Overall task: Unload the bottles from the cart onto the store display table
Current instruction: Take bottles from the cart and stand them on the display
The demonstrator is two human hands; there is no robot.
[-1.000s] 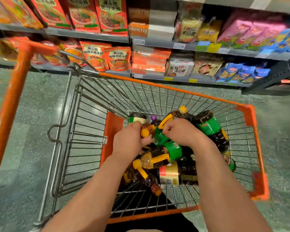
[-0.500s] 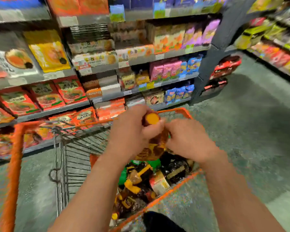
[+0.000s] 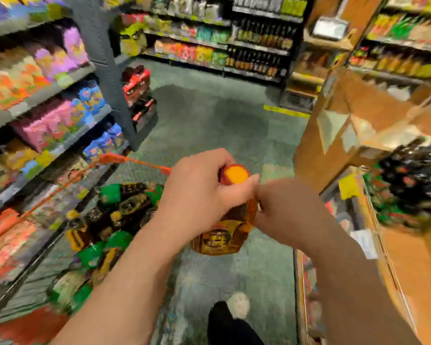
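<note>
At 9 o'clock, blurred shelves point(image 3: 47, 95) carry pink, purple and blue packets. At 8 o'clock, the orange-rimmed cart point(image 3: 115, 159) holds a heap of dark bottles point(image 3: 115, 220) with green and yellow labels, lying on their sides. At centre, your left hand point(image 3: 199, 195) is wrapped around the neck of an amber bottle point(image 3: 219, 240), thumb and fingers curled just under its yellow cap point(image 3: 235, 175); the bottle hangs upright above the green floor point(image 3: 209, 115), clear of the cart and to its right. Your right hand point(image 3: 289, 210) sits against the bottle's shoulder at 3 o'clock of the cap; its fingers are turned away from you, so you cannot tell whether they pinch the bottle or only touch it. At 6 o'clock, a shoe point(image 3: 237, 305) shows. At 3 o'clock, the wooden display table point(image 3: 408, 265) bears a blurred cluster of dark bottles point(image 3: 413, 185).
</note>
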